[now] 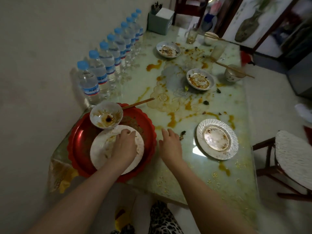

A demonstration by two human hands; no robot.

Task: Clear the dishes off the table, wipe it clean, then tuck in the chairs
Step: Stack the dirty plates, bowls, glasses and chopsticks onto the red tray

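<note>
1. head view: the left hand (124, 146) lies on a white round plate (101, 149) smeared with sauce, fingers curled down onto its face and hiding its middle; whether it pinches anything cannot be told.
2. that plate sits in a red scalloped plastic tray (79, 137) at the near left corner, beside a dirty white bowl (106, 114) with wooden chopsticks (138, 103) poking out behind it.
3. the right hand (169, 146) hovers over the table just right of the tray, fingers straight and loose, holding nothing.
4. the pale green glass-topped table (194, 179) is streaked with orange sauce and food scraps.
5. dishes on it: a ribbed white plate (217, 139) near the right hand, two soiled shallow bowls (200, 79) farther off, and small bowls with chopsticks at the far, blurred end.
6. a row of blue-capped clear water bottles (108, 61) lines the wall.
7. a dark wooden chair with a white woven seat (293, 159) stands at the right, cut off by the frame edge.
</note>
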